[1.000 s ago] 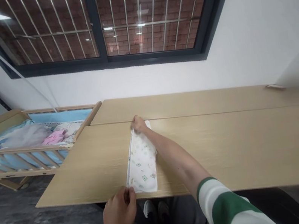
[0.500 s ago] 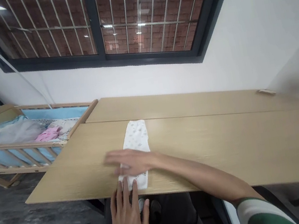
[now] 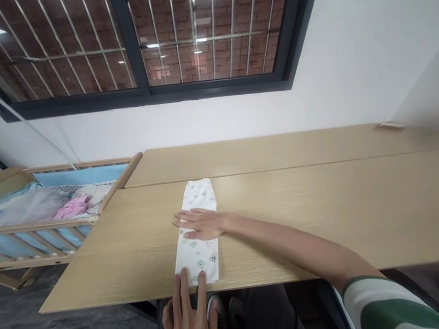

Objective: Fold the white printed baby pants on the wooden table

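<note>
A white cloth (image 3: 199, 255) printed with small green and brown figures lies as a narrow folded strip on the wooden table (image 3: 295, 213). Its near end is close to the table's front edge. Across the middle of the strip, my right hand (image 3: 200, 224) lies flat, palm down, fingers outstretched to the left. My left hand (image 3: 190, 321) is at the front edge, its spread fingertips on the cloth's near end. The part of the cloth under my right palm is hidden.
Left of the table stands a wooden crib (image 3: 74, 228) with blue lining, holding a pink cloth (image 3: 73, 207) and white netting (image 3: 28, 206). Behind the table are a white wall and a barred window (image 3: 140, 91). A small pale object (image 3: 390, 126) lies at the far right.
My right hand, blurred before and farther left over the cloth, has shifted right and up along it and now lies flat. My left hand stays at the near end.
</note>
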Tool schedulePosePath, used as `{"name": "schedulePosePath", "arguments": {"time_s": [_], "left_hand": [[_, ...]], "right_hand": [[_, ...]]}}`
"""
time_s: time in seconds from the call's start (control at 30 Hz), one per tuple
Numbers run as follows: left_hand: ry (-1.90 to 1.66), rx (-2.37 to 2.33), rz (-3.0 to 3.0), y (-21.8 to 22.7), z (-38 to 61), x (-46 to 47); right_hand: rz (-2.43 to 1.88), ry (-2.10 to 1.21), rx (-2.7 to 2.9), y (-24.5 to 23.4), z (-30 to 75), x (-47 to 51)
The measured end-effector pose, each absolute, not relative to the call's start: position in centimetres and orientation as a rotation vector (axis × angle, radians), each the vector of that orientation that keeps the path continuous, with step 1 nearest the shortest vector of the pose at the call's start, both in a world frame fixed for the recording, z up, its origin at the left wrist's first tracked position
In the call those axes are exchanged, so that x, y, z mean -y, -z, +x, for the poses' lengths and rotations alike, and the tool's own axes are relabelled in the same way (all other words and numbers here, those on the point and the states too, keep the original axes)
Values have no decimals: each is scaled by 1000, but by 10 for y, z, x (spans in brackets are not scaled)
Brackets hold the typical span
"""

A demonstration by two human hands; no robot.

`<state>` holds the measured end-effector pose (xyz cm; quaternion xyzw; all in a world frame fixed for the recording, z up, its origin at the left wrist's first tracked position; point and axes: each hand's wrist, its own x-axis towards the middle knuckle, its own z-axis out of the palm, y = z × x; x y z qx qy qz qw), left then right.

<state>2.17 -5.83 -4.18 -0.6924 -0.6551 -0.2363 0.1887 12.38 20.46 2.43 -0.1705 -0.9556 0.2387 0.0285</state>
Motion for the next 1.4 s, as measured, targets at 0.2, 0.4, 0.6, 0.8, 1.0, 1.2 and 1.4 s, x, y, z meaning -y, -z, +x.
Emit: {"name": "schedulePosePath", "arguments": {"time_s": [0.2,0.4,0.6,0.8,1.0,1.2,1.4], "left_hand": [[618,1898,-1914,39,25,59],[596,1839,-1919,42,23,57],[624,1888,-1922,33,36,56],[603,1791,-1984,17,28,46],[698,1586,-2256,4,-14,27],[651,1306,-2503,14,-41,23],[689,1090,-2591,9,-37,32]], "right_hand": [[-961,-514,2826,-9,124,-291],[-1044,-386,2833,-8,129,-333],[-1047,-127,2882,-17,133,-337],[-1035,178,2714,-49,135,-286],[-592,-230,2860,-67,172,-162],[-496,-145,2907,-55,224,-65],[-620,254,2826,-30,244,-22]]}}
